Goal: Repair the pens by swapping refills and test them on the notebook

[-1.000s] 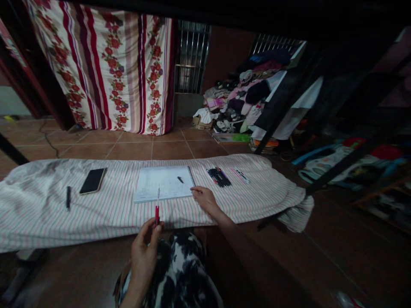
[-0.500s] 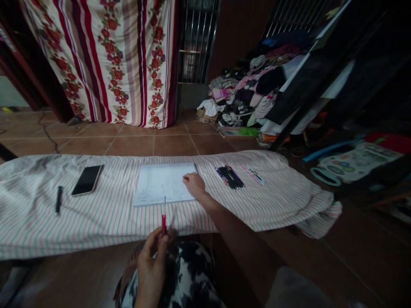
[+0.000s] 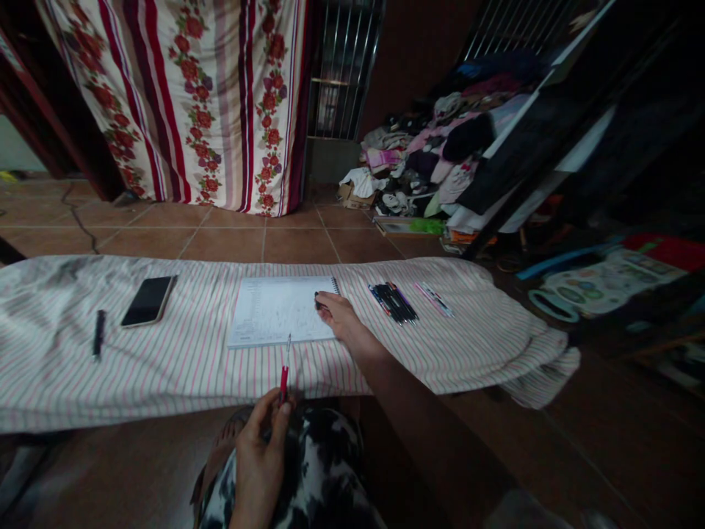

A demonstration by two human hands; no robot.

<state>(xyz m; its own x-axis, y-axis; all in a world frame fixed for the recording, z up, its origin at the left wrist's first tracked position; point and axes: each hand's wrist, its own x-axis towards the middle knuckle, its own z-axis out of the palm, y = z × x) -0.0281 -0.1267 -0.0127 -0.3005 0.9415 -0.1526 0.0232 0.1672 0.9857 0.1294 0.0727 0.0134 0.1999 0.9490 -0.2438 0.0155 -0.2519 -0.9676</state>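
Observation:
My left hand (image 3: 263,452) is closed on a red pen (image 3: 284,371), held upright over my lap by the near edge of the striped cloth (image 3: 192,360). My right hand (image 3: 338,314) rests on the right side of an open spiral notebook (image 3: 278,310), with its fingertips pinched on a small dark pen cap (image 3: 318,297). A bunch of dark pens (image 3: 394,303) lies just right of the notebook, with a pale pen (image 3: 435,299) beyond it.
A black phone (image 3: 147,300) and a dark pen (image 3: 99,331) lie on the cloth to the left. A floral curtain (image 3: 181,95) hangs behind. A heap of clothes (image 3: 424,162) and a dark frame (image 3: 529,139) stand at right. Tiled floor (image 3: 231,239) lies beyond.
My right hand slid from the cloth's right of the notebook onto the page and closed on the small dark cap. The left hand stayed put holding the red pen.

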